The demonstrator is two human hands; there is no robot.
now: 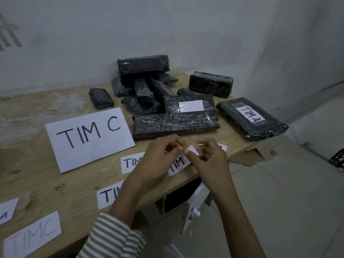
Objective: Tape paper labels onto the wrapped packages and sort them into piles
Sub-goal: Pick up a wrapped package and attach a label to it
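The left hand, in a striped sleeve, has its fingers curled, with thumb and forefinger pinching the left end of a short tape strip. The right hand pinches the other end, its fingers bent too. The strip is held just above a small "TIM." label near the front edge of the wooden desk.

On the desk, from the left:
- a "TIMC" slip
- a large "TIM C" sheet
- a heap of black wrapped packages
- a package labelled "TIMC", against a long unlabelled one
- one labelled "TIM.A", at the right corner

Grey walls meet behind, and pale floor tiles lie to the right.
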